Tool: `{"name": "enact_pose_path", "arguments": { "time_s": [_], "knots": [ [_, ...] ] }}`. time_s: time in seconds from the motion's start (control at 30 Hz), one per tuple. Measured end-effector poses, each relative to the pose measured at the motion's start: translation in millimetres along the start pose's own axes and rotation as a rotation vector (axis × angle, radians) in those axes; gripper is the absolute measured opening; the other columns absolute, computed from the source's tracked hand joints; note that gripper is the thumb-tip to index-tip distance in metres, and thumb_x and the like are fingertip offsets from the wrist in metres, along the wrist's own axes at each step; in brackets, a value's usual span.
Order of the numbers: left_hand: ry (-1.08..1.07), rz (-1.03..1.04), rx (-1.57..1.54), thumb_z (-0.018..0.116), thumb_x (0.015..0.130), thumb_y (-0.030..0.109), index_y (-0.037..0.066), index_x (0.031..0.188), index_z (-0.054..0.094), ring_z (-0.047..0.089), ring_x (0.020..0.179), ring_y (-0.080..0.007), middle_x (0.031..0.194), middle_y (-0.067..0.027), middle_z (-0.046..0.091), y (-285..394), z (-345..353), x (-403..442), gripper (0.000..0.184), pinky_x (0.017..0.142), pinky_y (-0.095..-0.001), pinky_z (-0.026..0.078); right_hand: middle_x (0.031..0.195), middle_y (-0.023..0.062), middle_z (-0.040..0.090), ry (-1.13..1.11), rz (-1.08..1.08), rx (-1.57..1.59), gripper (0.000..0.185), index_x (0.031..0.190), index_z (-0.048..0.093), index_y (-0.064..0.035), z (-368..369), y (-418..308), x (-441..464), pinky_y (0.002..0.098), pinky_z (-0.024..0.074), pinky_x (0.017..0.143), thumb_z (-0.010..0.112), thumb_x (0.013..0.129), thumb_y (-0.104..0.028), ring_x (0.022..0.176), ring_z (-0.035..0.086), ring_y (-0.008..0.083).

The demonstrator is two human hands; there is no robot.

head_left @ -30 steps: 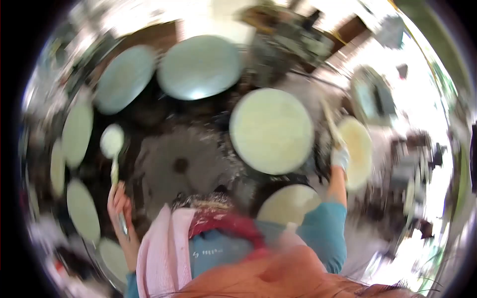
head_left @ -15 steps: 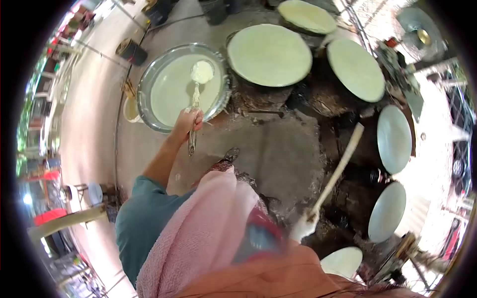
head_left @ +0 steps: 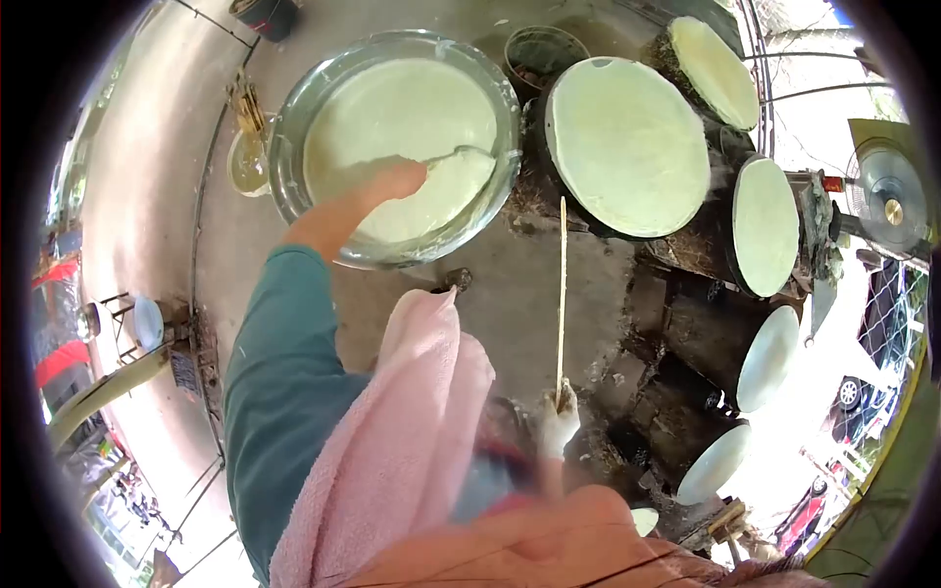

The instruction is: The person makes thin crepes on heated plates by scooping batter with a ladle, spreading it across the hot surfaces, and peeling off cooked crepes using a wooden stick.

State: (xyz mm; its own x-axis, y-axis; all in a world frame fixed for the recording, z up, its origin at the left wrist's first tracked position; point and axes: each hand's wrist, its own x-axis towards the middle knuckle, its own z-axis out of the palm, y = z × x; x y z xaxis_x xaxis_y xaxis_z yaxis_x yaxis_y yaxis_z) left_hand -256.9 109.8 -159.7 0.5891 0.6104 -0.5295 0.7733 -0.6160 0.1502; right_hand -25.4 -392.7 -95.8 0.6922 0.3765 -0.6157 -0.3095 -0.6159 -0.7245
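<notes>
My left hand (head_left: 400, 178) is closed round a ladle (head_left: 469, 165) over the wide metal basin (head_left: 284, 162). Pale creamy batter (head_left: 431, 93) fills much of that basin. The ladle's head points right, near the basin's right wall, and looks coated with batter; most of its handle is hidden. In a white glove, my right hand (head_left: 559, 426) grips a long, thin wooden stick (head_left: 563, 294). The stick's far tip lies beside a large round pan (head_left: 627, 147) whose surface is covered in a pale layer.
More round pans, including a coated pan (head_left: 767, 225) and a bare-looking pan (head_left: 767, 358), curve along the right over dark stoves. A fan (head_left: 890, 201) stands beyond them. Left of the basin is a small pail (head_left: 247, 167) with sticks. A dark bucket (head_left: 544, 54) sits behind.
My left hand and ladle have moved lower over the basin, and the ladle's head has swung right. My right hand's stick has swung left, close to the large pan. The view has shifted.
</notes>
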Motion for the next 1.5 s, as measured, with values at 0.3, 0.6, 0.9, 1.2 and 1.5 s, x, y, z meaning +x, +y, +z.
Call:
{"name": "enact_pose_path", "arguments": {
  "time_s": [0.3,0.6,0.9,1.2,1.5],
  "knots": [
    [-0.571,-0.076,-2.024,0.051,0.095,0.030,0.004,0.100,0.051,0.038,0.046,-0.0080,0.056,0.0053,0.038,25,154,-123,0.026,0.042,-0.0240,0.034,0.125,0.0027,0.058,-0.404,-0.091,-0.196,0.048,0.138,0.044,-0.0007,38,27,-25,0.0201,0.0433,0.089,0.058,0.094,-0.014,0.100,0.054,0.0072],
    [-0.418,0.241,-2.942,0.042,0.099,0.019,-0.004,0.101,0.046,0.039,0.045,-0.0034,0.060,0.0076,0.036,138,101,-226,0.024,0.047,-0.0210,0.035,0.084,-0.0007,0.059,-0.661,0.016,-0.202,0.040,0.130,0.053,-0.0042,6,76,-82,0.0218,0.0416,0.060,0.057,0.095,-0.023,0.070,0.048,0.0047],
    [0.127,0.579,-2.235,0.042,0.100,0.023,-0.003,0.101,0.047,0.031,0.036,-0.0013,0.060,0.0074,0.037,127,-103,-342,0.027,0.042,-0.0214,0.027,0.100,0.0030,0.062,-0.341,-0.334,0.342,0.049,0.135,0.048,0.0004,-47,18,-112,0.0195,0.0466,0.066,0.060,0.087,-0.002,0.077,0.057,0.0074],
    [0.399,0.280,-1.949,0.038,0.099,0.018,-0.001,0.092,0.049,0.039,0.042,-0.0051,0.058,0.0052,0.038,136,-161,-248,0.023,0.041,-0.0203,0.028,0.090,-0.0008,0.060,0.031,-0.309,0.588,0.041,0.132,0.051,-0.0021,-75,16,-19,0.0169,0.0444,0.059,0.059,0.092,-0.006,0.071,0.053,0.0042],
    [-0.223,0.387,-1.589,0.038,0.101,0.020,-0.002,0.094,0.050,0.032,0.037,-0.0077,0.059,0.0021,0.036,330,-194,-183,0.027,0.036,-0.0250,0.027,0.096,0.0046,0.062,0.364,-0.313,0.663,0.028,0.116,0.056,0.0015,-163,63,4,0.0222,0.0479,0.076,0.063,0.090,-0.006,0.084,0.057,0.0090]
  ]
}}
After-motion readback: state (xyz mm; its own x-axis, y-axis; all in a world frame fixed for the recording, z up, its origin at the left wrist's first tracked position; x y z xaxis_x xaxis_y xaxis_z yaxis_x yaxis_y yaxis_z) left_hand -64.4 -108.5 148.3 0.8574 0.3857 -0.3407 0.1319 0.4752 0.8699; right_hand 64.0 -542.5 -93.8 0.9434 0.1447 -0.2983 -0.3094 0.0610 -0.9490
